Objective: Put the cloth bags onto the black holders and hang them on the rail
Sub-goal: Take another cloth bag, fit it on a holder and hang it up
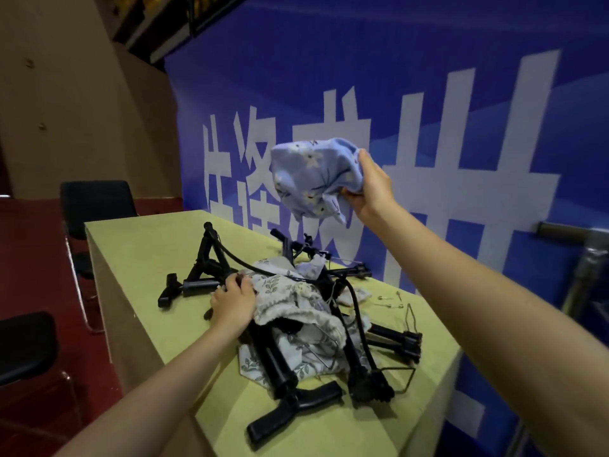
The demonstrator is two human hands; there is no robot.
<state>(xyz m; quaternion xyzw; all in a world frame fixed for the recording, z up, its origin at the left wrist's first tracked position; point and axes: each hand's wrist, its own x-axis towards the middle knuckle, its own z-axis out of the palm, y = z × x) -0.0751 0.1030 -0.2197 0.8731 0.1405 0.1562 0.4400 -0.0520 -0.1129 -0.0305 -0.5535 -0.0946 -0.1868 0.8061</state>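
Note:
My right hand (370,189) grips a light blue cloth bag with white flowers (313,174) and holds it up in the air above the table. My left hand (232,301) rests on the pile on the table, its curled fingers gripping a black holder (204,268) at the edge of a cream cloth bag with a leaf print (290,300). Several more black holders (296,400) lie tangled with the bags. A small pale blue bag (311,267) lies at the back of the pile. A grey metal rail (573,234) shows at the right edge.
The table (138,258) has a yellow-green cover. Small metal pins (390,300) and a wire hook (410,318) lie on it to the right of the pile. Black chairs (95,206) stand to the left on a red floor. A blue banner (428,94) hangs right behind the table.

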